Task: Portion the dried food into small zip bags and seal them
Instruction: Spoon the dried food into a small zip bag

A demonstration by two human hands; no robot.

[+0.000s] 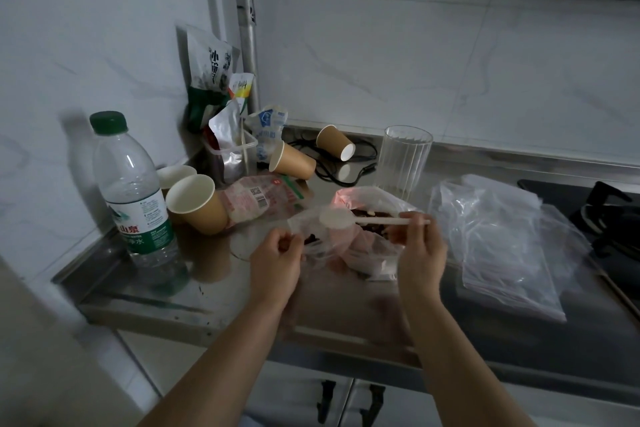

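At the left of the frame a water bottle [133, 184] with a green cap stands upright on the steel desk [214, 291]. Just right of it, one paper cup [197, 203] lies tilted on its side with its mouth toward the camera; two more paper cups [313, 151] lie tipped over farther back, near a black cable. Opened food packets [216, 80] lean in the upper-left corner against the wall.

At lower centre, my left hand [277, 265] has its fingers curled, pinching the edge of a small zip bag [311, 229] and holding its mouth open. A little dark dried food [313, 238] sits inside this bag.

Right of centre, my right hand [420, 253] pinches the handle of a white spoon [337, 219]. The spoon bowl sits over the mouth of the small zip bag. Behind the spoon, a larger clear bag [363, 246] lies on the desk with dark dried food in it.

Behind that bag stands an upright ribbed glass [403, 158]. At the right of the frame a stack of clear zip bags [502, 243] lies flat on the desk, beside a black stove burner [609, 215].
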